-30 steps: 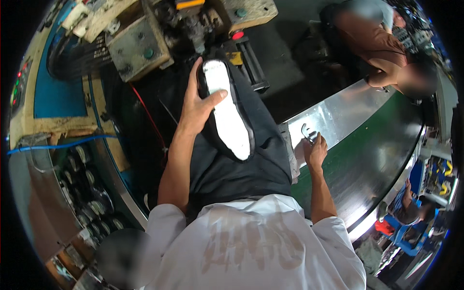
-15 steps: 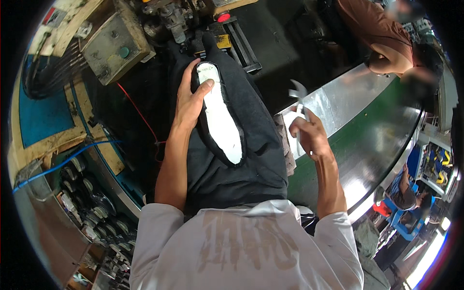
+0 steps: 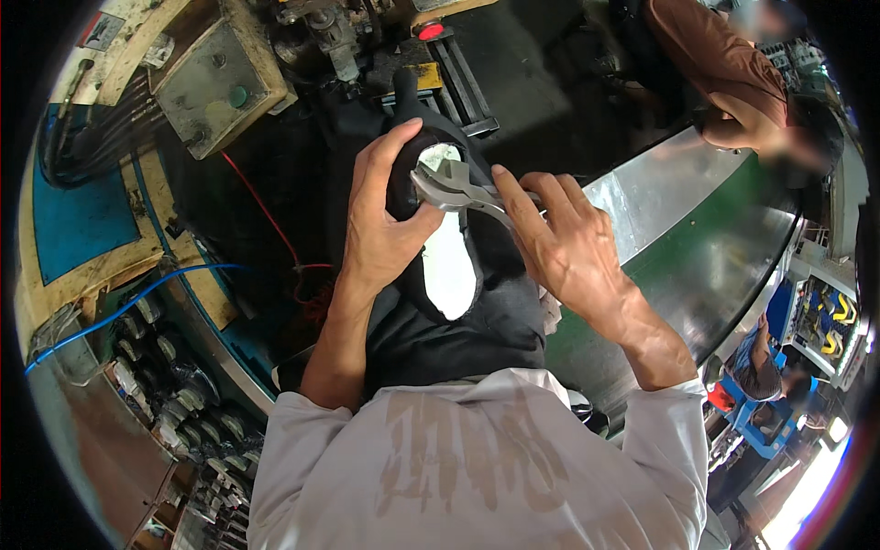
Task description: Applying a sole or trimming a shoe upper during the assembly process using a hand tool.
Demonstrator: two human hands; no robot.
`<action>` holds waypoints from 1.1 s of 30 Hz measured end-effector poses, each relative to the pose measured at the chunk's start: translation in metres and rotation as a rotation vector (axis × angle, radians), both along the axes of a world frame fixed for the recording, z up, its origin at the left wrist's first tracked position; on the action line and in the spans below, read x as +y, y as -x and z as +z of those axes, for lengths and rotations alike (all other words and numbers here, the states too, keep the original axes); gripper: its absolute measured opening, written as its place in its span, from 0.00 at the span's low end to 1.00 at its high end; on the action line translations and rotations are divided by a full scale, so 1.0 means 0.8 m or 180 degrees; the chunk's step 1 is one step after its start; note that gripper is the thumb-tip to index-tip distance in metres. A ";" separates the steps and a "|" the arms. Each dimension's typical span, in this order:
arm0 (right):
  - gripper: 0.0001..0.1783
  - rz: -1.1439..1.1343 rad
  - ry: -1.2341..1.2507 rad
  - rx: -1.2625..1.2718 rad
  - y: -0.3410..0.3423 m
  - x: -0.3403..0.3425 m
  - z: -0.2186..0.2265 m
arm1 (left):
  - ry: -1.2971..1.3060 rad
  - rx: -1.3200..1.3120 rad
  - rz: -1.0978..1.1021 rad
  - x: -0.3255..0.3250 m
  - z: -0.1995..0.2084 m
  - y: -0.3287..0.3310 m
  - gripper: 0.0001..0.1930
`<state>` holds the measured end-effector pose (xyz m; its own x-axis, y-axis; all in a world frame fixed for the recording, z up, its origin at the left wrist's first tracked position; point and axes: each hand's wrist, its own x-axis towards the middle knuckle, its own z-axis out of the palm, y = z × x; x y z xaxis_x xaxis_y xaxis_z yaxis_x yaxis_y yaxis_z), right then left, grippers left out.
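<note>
A black shoe upper point(image 3: 402, 190) with a white insole point(image 3: 448, 275) lies bottom up across my lap. My left hand point(image 3: 379, 220) is wrapped round its far left side, with the thumb bent over the edge toward the insole. In my right hand point(image 3: 573, 243) is a pair of metal lasting pliers point(image 3: 458, 195), the fingers closed round its handles. The jaws reach over the far part of the insole, close to the black rim by my left hand. Whether they pinch the rim cannot be made out.
Ahead stands a machine point(image 3: 335, 50) with a red button point(image 3: 430, 30). A control box point(image 3: 215, 92) is at far left, and a rack of dark shoe-shaped pieces point(image 3: 174, 367) at near left. A metal-edged green conveyor point(image 3: 706, 238) curves on the right. Another person point(image 3: 724, 69) sits beyond it.
My right hand has brought the pliers left, from beside the conveyor to over the insole. The shoe upper and my left hand have shifted slightly right, and the left hand has turned.
</note>
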<state>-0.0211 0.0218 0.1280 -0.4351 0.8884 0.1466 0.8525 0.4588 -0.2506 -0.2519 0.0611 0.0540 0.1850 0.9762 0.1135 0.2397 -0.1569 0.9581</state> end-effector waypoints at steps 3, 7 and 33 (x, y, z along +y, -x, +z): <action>0.25 0.0001 -0.0185 -0.0127 -0.003 -0.001 -0.003 | -0.0048 -0.0117 -0.0072 -0.002 0.001 -0.001 0.40; 0.24 -0.0034 0.0145 0.0118 -0.003 -0.014 -0.015 | -0.0024 -0.0258 -0.0120 -0.007 0.005 0.007 0.40; 0.22 -0.0277 0.0312 0.1049 0.018 -0.061 0.001 | -0.0560 0.0523 -0.0027 -0.039 0.035 0.013 0.24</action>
<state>-0.0357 -0.0269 0.1286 -0.3006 0.9369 0.1785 0.7534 0.3480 -0.5579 -0.2625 0.0295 0.0819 0.2232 0.9423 0.2494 0.3879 -0.3206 0.8641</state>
